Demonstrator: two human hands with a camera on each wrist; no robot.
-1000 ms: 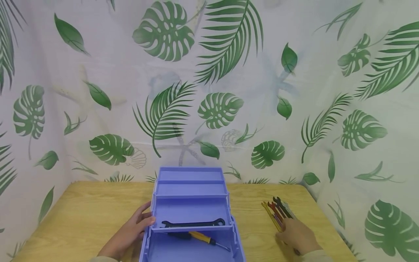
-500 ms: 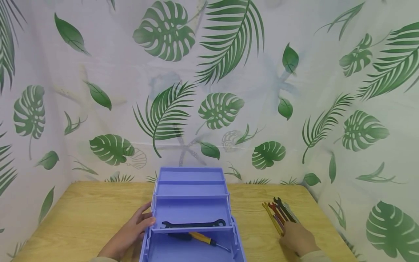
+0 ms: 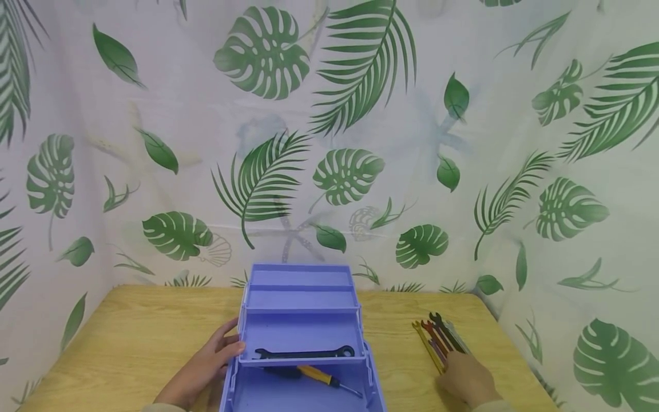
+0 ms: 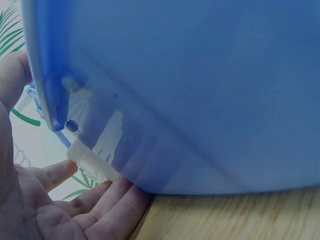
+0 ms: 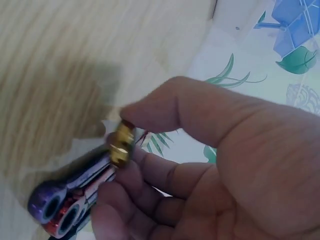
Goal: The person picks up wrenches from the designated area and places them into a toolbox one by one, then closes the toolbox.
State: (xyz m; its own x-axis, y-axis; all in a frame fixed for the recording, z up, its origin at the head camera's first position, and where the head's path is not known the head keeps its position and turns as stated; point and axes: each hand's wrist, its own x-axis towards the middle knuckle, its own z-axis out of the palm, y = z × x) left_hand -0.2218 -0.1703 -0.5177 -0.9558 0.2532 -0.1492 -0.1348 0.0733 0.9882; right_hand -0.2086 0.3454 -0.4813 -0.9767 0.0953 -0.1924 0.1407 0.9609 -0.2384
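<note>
An open blue toolbox with stepped trays stands mid-table. A black wrench lies in its lower tray, and a yellow-and-black screwdriver lies in the bottom below it. My left hand rests with straight fingers against the box's left wall. At the right lies a fan of coloured wrenches. My right hand covers their near ends. In the right wrist view its thumb and fingers pinch the gold wrench's ring end, with purple and red ring ends beside it.
The wooden table is closed in at the back and both sides by a leaf-print curtain. Bare wood lies to the left of the box and between the box and the wrenches.
My right hand has shifted slightly on the wrenches' near ends. The left hand and the toolbox have stayed put.
</note>
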